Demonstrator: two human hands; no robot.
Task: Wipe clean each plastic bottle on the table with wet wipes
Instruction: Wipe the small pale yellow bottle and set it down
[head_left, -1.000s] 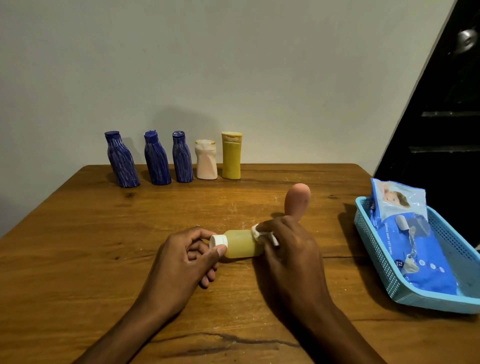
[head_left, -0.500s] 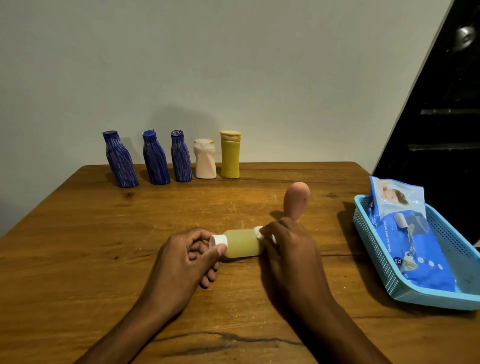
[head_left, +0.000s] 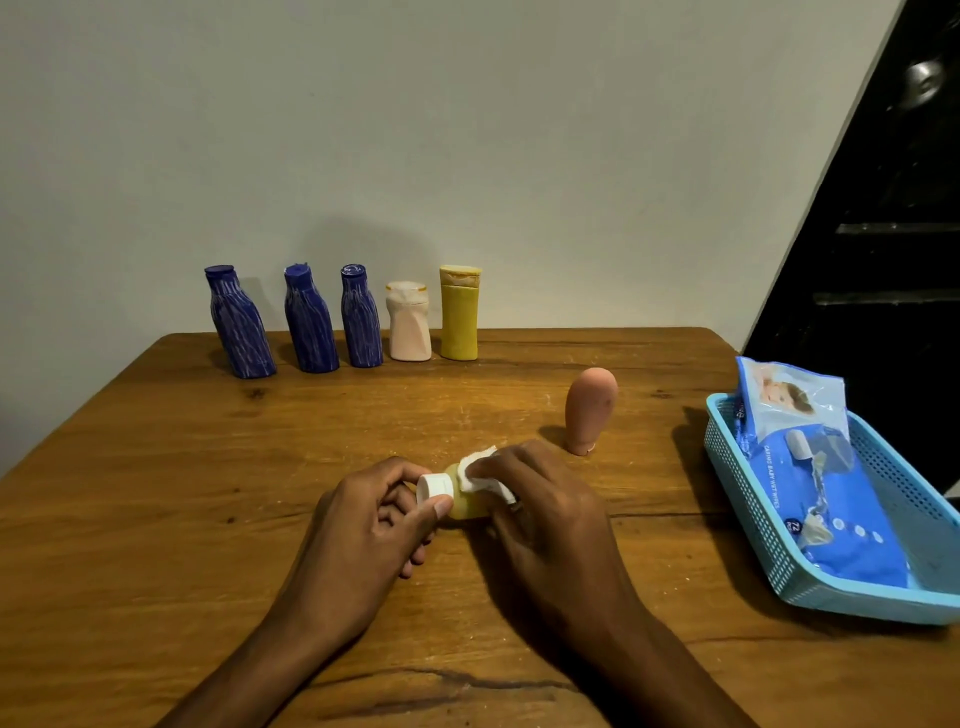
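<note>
The small yellow bottle (head_left: 467, 501) lies on its side near the middle of the counter (head_left: 156, 493), long axis running left to right, white cap (head_left: 435, 488) pointing left. The left hand (head_left: 374, 530) pinches that cap between thumb and fingers. The right hand (head_left: 540, 519) curls over the body, pressing a folded white wet wipe (head_left: 480, 470) against it, so most of the bottle is hidden and its base can't be seen. Just behind stands a peach tube (head_left: 589, 415), cap down. At right, a blue basket (head_left: 769, 545), cut off by the frame edge, holds a pack of wipes (head_left: 821, 493); its print seems to read "CARING BABY WET WIPES". Five bottles (head_left: 358, 319) line the far edge.
</note>
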